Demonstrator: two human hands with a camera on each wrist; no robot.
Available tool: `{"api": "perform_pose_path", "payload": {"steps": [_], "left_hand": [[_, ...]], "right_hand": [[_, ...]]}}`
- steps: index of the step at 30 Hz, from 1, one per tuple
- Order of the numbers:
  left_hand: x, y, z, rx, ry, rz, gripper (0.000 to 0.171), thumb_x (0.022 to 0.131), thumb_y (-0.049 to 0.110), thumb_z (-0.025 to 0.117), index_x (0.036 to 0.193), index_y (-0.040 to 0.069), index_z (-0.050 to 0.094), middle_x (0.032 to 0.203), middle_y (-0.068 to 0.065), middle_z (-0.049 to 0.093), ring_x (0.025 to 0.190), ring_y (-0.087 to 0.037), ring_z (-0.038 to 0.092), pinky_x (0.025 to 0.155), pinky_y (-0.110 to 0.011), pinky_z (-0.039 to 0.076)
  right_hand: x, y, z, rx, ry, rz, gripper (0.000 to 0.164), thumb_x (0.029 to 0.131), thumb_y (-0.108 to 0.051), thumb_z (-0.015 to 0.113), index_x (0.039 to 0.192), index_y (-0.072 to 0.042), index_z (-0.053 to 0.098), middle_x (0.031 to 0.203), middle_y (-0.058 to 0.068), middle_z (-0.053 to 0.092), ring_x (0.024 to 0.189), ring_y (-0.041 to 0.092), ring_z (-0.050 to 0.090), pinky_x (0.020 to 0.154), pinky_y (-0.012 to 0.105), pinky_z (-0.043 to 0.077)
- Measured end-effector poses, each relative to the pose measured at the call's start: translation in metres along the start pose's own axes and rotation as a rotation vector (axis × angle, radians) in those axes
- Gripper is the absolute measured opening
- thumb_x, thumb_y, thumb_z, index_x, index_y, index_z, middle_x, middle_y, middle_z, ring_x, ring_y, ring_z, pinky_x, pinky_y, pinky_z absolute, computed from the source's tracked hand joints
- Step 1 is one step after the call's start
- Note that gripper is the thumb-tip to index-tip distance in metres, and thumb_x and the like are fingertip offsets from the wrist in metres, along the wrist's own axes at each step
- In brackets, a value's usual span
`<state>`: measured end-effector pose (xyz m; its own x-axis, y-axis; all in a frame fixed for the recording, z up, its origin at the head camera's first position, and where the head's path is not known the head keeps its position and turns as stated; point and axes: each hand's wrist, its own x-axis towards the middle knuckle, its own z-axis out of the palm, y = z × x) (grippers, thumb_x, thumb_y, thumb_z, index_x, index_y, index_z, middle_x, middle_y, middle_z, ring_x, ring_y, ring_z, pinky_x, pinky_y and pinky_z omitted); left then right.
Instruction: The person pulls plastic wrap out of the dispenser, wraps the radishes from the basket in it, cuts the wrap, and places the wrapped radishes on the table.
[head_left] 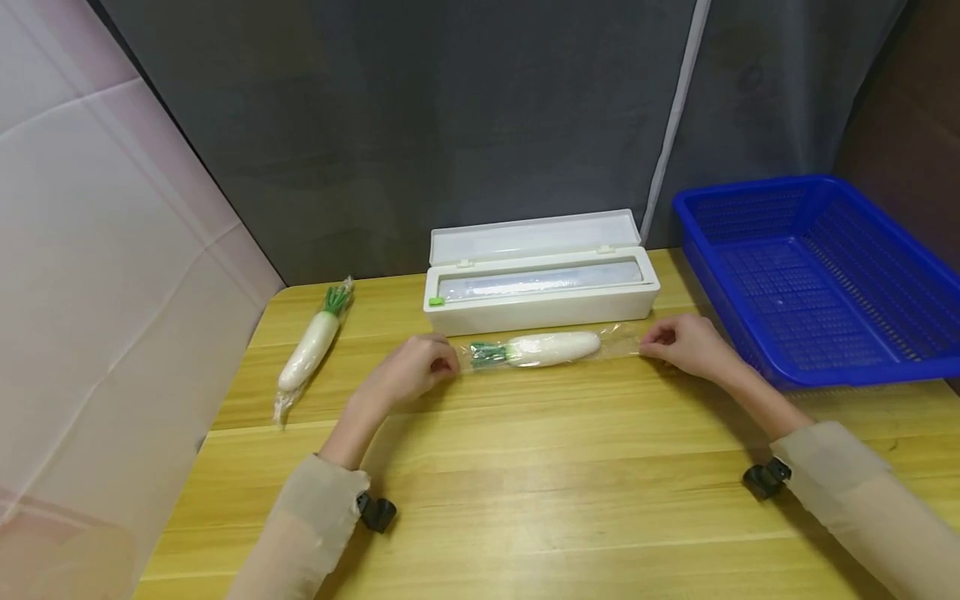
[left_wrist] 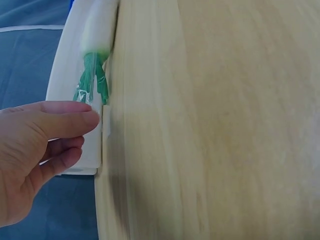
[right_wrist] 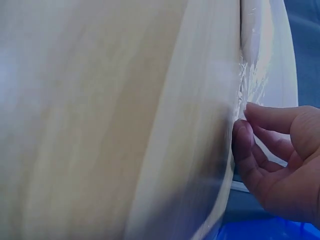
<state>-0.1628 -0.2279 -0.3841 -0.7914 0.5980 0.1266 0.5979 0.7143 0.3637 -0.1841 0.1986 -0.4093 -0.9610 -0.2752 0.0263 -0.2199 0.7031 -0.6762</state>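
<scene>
A white radish (head_left: 555, 348) with green leaf stubs lies lengthwise in clear plastic wrap, just in front of a white cling film box (head_left: 540, 312). My left hand (head_left: 416, 367) pinches the wrap's end beside the green stubs (left_wrist: 92, 75). At the opposite end, my right hand (head_left: 690, 346) pinches the wrap's loose tail between thumb and fingertips, and the crinkled film (right_wrist: 244, 90) shows in the right wrist view. The box has its lid (head_left: 536, 239) raised, with a roll of film (head_left: 540, 280) visible inside.
Another wrapped radish (head_left: 311, 346) lies on the wooden table (head_left: 525, 483) at the left. A blue plastic basket (head_left: 787, 275) stands at the right, close to my right hand. Behind the table hangs a dark grey curtain (head_left: 450, 125).
</scene>
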Motion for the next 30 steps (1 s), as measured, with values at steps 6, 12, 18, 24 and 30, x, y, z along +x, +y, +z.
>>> {"api": "perform_pose_path", "payload": {"steps": [6, 12, 18, 24, 30], "left_hand": [[0.005, 0.002, 0.002, 0.067, -0.02, 0.0, 0.016, 0.088, -0.008, 0.071, 0.084, 0.007, 0.074, 0.088, -0.004, 0.068, 0.081, -0.016, 0.061, 0.073, -0.032, 0.054], [0.004, 0.003, 0.004, 0.077, -0.011, -0.011, 0.011, 0.09, -0.004, 0.072, 0.089, 0.007, 0.075, 0.094, -0.004, 0.069, 0.085, -0.016, 0.064, 0.077, -0.032, 0.055], [0.0, 0.002, 0.005, 0.055, 0.014, 0.001, 0.008, 0.091, -0.002, 0.072, 0.094, 0.005, 0.075, 0.097, -0.006, 0.07, 0.088, -0.019, 0.065, 0.077, -0.034, 0.056], [-0.003, 0.0, 0.005, 0.023, 0.062, -0.023, 0.005, 0.092, 0.005, 0.074, 0.096, 0.005, 0.075, 0.095, -0.005, 0.068, 0.083, -0.016, 0.062, 0.073, -0.033, 0.055], [-0.003, 0.001, 0.003, 0.031, 0.162, -0.035, 0.014, 0.096, 0.013, 0.071, 0.107, 0.005, 0.072, 0.109, -0.01, 0.065, 0.097, -0.025, 0.064, 0.084, -0.041, 0.055]], "right_hand": [[0.001, -0.002, 0.003, -0.031, -0.002, 0.025, 0.012, 0.087, -0.013, 0.079, 0.083, -0.003, 0.073, 0.065, -0.005, 0.062, 0.059, 0.011, 0.055, 0.056, 0.027, 0.046], [-0.001, -0.003, 0.004, -0.023, 0.001, 0.033, 0.013, 0.088, -0.015, 0.078, 0.085, -0.003, 0.074, 0.069, -0.004, 0.064, 0.061, 0.01, 0.055, 0.058, 0.028, 0.046], [-0.007, 0.0, 0.003, 0.06, 0.003, 0.091, 0.014, 0.089, -0.014, 0.077, 0.091, -0.001, 0.072, 0.073, 0.0, 0.068, 0.062, 0.011, 0.06, 0.056, 0.025, 0.05], [-0.01, 0.0, 0.001, 0.07, 0.055, 0.085, 0.019, 0.092, -0.014, 0.074, 0.1, 0.002, 0.07, 0.083, 0.008, 0.071, 0.067, 0.012, 0.063, 0.058, 0.024, 0.052], [-0.007, -0.004, -0.002, 0.046, 0.167, -0.014, 0.021, 0.093, -0.013, 0.073, 0.108, 0.002, 0.07, 0.096, 0.016, 0.073, 0.085, 0.025, 0.068, 0.074, 0.026, 0.049]]}}
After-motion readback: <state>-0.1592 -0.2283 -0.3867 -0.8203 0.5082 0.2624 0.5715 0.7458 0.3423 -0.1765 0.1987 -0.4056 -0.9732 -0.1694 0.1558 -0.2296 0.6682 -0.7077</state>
